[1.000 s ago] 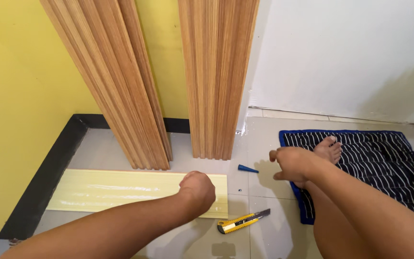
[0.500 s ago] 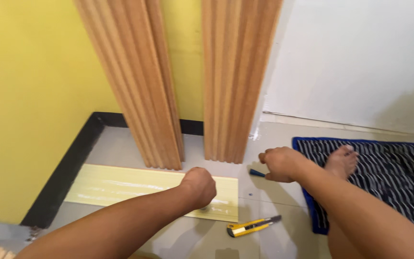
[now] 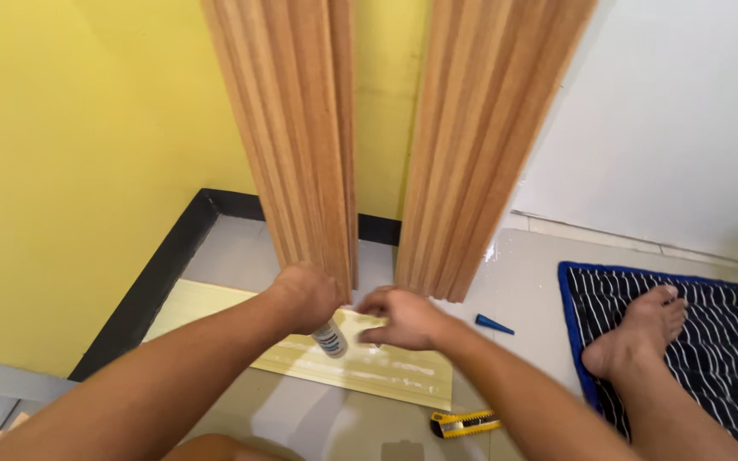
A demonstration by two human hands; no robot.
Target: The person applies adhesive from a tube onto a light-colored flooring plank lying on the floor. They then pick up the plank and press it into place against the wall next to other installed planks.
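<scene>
- The left hand (image 3: 305, 296) is curled into a fist around a small tube (image 3: 330, 339), whose white lower end with a blue label pokes out below the fingers, tilted down toward the floor.
- The right hand (image 3: 403, 318) sits just beside it, fingers bent and half closed, fingertips pointing at the tube's end; whether they actually touch it cannot be told from here.
- Both hands hover over a long pale-yellow strip (image 3: 386, 376) lying flat on the floor, with whitish glossy smears along its surface (wet-looking, near the right end).
- Two fluted wooden panels lean against the wall behind the hands: the left panel (image 3: 301, 128) and the right panel (image 3: 480, 145), standing apart with a narrow gap of yellow wall (image 3: 87, 154) between them. Their lower ends rest on the floor just beyond the strip.
- A black skirting (image 3: 160, 290) runs along the foot of the yellow wall and turns the corner behind the panels.
- A small blue cone-shaped cap (image 3: 494, 324) lies on the grey floor (image 3: 523, 282) to the right of the right hand, apart from it.
- A yellow utility knife (image 3: 465, 423) lies near the strip's right end, closer to the camera.
- A bare foot (image 3: 634, 329) rests on a dark striped mat with a blue border (image 3: 711, 341) at the right.
- The wall on the right is white (image 3: 676, 128).
</scene>
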